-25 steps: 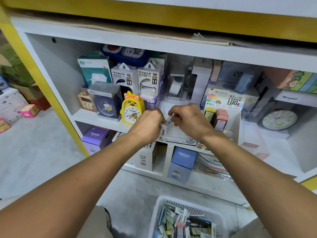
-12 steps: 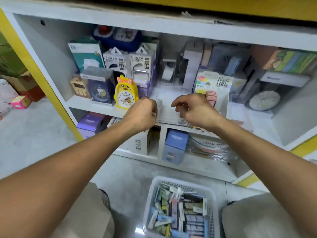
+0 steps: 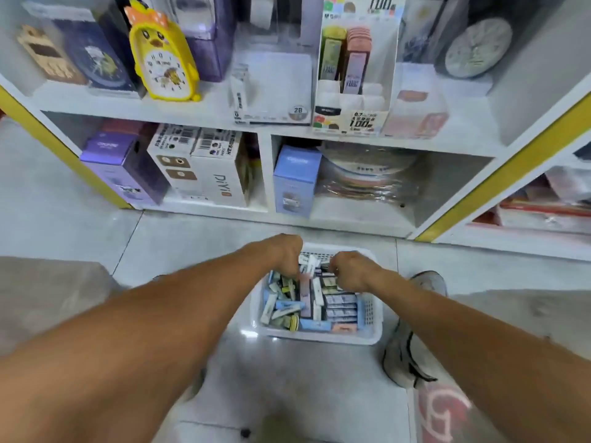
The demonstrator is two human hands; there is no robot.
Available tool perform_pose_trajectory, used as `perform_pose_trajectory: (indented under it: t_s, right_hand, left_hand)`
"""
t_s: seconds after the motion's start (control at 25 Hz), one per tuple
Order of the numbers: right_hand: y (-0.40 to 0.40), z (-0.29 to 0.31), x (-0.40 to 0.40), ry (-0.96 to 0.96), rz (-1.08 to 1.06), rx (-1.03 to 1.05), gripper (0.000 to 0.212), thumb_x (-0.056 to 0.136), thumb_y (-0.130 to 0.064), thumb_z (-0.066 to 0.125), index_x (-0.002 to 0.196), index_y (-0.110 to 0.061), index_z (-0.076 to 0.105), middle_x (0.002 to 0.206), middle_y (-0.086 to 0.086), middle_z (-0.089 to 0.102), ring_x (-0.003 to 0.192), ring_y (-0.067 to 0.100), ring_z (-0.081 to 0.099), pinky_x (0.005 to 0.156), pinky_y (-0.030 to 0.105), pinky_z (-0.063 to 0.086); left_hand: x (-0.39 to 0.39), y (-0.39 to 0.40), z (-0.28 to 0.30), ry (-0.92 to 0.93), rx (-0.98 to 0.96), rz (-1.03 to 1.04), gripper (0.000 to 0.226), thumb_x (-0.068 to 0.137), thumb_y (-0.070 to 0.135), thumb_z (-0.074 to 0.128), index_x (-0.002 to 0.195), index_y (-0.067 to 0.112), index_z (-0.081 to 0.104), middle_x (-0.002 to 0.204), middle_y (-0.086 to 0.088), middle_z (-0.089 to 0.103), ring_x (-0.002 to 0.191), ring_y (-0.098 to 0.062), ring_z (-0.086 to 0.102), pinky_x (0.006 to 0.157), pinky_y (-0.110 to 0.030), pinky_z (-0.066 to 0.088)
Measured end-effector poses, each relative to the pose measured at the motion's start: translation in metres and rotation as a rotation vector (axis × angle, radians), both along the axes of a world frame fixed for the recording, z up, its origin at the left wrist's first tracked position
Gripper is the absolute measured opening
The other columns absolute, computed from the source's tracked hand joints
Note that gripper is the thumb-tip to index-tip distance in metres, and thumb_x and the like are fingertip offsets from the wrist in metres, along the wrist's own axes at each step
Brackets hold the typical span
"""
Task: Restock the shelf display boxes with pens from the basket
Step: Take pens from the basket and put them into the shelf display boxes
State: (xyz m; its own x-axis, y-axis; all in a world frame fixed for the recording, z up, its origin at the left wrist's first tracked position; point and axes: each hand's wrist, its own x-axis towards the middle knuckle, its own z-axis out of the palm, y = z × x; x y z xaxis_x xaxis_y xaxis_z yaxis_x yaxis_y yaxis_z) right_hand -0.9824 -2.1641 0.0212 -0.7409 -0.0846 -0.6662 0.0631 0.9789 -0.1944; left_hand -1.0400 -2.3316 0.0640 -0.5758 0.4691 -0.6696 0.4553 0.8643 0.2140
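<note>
A white plastic basket point(image 3: 372, 334) stands on the floor in front of the shelf, filled with several small pen packs point(image 3: 340, 310) in blue, white, yellow and pink. Both my hands reach down into its far end. My left hand point(image 3: 284, 255) points its fingers down among the packs. My right hand point(image 3: 350, 271) is curled over the packs beside it. The backs of the hands hide the fingertips, so any hold is unclear. On the shelf above stand a pale display box marked 2B point(image 3: 271, 91) and a display box marked 100 point(image 3: 355, 100) with yellow and pink packs.
A yellow duck clock point(image 3: 163, 59) and boxed clocks stand left of the display boxes, and a round clock point(image 3: 476, 47) stands to the right. The lower shelf holds purple, white and blue boxes point(image 3: 295, 180). My shoe point(image 3: 406, 346) sits right of the basket on the tiled floor.
Both hands have left the 2B display box on the shelf and dropped down into the basket. The camera has tilted down toward the floor.
</note>
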Motion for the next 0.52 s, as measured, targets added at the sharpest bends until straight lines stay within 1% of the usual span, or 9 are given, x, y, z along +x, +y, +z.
perform_pose_trajectory:
  t_s: [0.04,0.08,0.12,0.2,0.24,0.32,0.4,0.44,0.52]
  right_hand:
    - [0.005,-0.016,0.012,-0.036,-0.044,-0.002,0.026,0.088,-0.003,0.054,0.110,0.001,0.067,0.115,0.019,0.066,0.112,0.034,0.061,0.089,0.037,0.054]
    - [0.010,-0.029,0.022,-0.061,-0.103,0.000,0.019,0.089,-0.002,0.053,0.104,0.003,0.065,0.109,0.018,0.065,0.113,0.034,0.061,0.085,0.035,0.053]
    - [0.017,-0.044,0.032,-0.078,-0.176,-0.001,0.014,0.090,-0.003,0.053,0.101,0.002,0.061,0.105,0.016,0.063,0.113,0.034,0.061,0.081,0.033,0.051]
    - [0.024,-0.068,0.051,-0.086,-0.342,0.014,0.023,0.093,-0.008,0.054,0.114,0.001,0.056,0.118,0.017,0.062,0.113,0.034,0.061,0.084,0.034,0.051]
    - [0.024,-0.076,0.058,-0.091,-0.402,0.020,0.029,0.094,-0.011,0.053,0.121,0.000,0.054,0.124,0.018,0.061,0.114,0.034,0.061,0.088,0.036,0.051]
    - [0.021,-0.092,0.067,-0.071,-0.450,0.016,0.033,0.096,-0.014,0.052,0.127,-0.002,0.049,0.127,0.017,0.060,0.114,0.032,0.061,0.090,0.037,0.051]
    - [0.012,-0.100,0.065,-0.003,-0.470,-0.014,0.038,0.095,-0.014,0.055,0.130,-0.004,0.045,0.125,0.017,0.061,0.113,0.032,0.061,0.090,0.037,0.051]
    - [0.007,-0.104,0.061,0.033,-0.461,-0.034,0.042,0.092,-0.014,0.058,0.131,-0.005,0.044,0.123,0.017,0.061,0.112,0.032,0.060,0.090,0.038,0.050]
    - [-0.006,-0.109,0.049,0.077,-0.411,-0.068,0.050,0.089,-0.014,0.061,0.136,-0.007,0.041,0.122,0.017,0.060,0.112,0.032,0.058,0.092,0.040,0.049]
  left_hand:
    - [0.011,0.001,-0.018,-0.036,-0.003,0.018,0.032,0.086,0.025,0.070,0.070,0.009,0.048,0.078,-0.009,0.054,0.078,-0.024,0.054,0.059,-0.031,0.044]
    - [0.020,0.003,-0.035,-0.063,0.000,0.024,0.021,0.085,0.023,0.070,0.078,0.010,0.054,0.087,-0.010,0.059,0.084,-0.025,0.058,0.065,-0.030,0.047]
    - [0.028,0.005,-0.053,-0.077,0.019,0.024,0.018,0.084,0.021,0.070,0.092,0.009,0.059,0.100,-0.012,0.063,0.092,-0.026,0.060,0.074,-0.032,0.051]
    - [0.044,0.013,-0.081,-0.024,0.060,-0.041,0.041,0.080,0.017,0.073,0.116,0.006,0.056,0.116,-0.014,0.059,0.108,-0.029,0.057,0.087,-0.038,0.053]
    - [0.050,0.019,-0.091,0.033,0.078,-0.068,0.051,0.079,0.014,0.073,0.124,0.005,0.052,0.122,-0.015,0.055,0.116,-0.031,0.052,0.091,-0.041,0.051]
    - [0.055,0.029,-0.107,0.099,0.104,-0.083,0.066,0.078,0.012,0.072,0.136,0.004,0.041,0.134,-0.015,0.045,0.128,-0.032,0.042,0.099,-0.044,0.046]
    - [0.053,0.030,-0.120,0.109,0.121,-0.027,0.073,0.079,0.018,0.073,0.140,0.004,0.035,0.139,-0.014,0.039,0.132,-0.032,0.037,0.102,-0.043,0.043]
    - [0.050,0.029,-0.126,0.109,0.142,0.041,0.071,0.081,0.021,0.071,0.140,0.005,0.036,0.139,-0.013,0.039,0.131,-0.031,0.038,0.101,-0.042,0.043]
    - [0.044,0.017,-0.135,0.168,0.226,0.200,0.055,0.085,0.021,0.066,0.132,0.006,0.043,0.134,-0.014,0.042,0.125,-0.030,0.041,0.099,-0.041,0.044]
